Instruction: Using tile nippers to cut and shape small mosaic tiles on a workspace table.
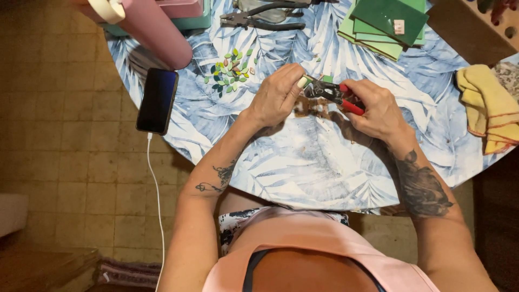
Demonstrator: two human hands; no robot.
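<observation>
Tattooed forearms reach from a pink top out over a round tabletop (303,173) covered in a blue-and-white leaf print. At its middle the right hand (378,111) is clenched around the red handles of a pair of nippers (331,93), while the left hand (278,94) pinches a small green tile piece (308,81) at the tool's head, just above the cloth. Beside the left hand lies a cluster of small green tile chips (231,70). A dark phone (157,100) rests at the tabletop's left edge, its white cable (157,200) hanging toward the tiled floor. A pink bottle (154,30) lies behind it. Black pliers (262,20) and a stack of green tiles (385,24) lie at the far side, a yellow cloth (486,108) at the right edge.
</observation>
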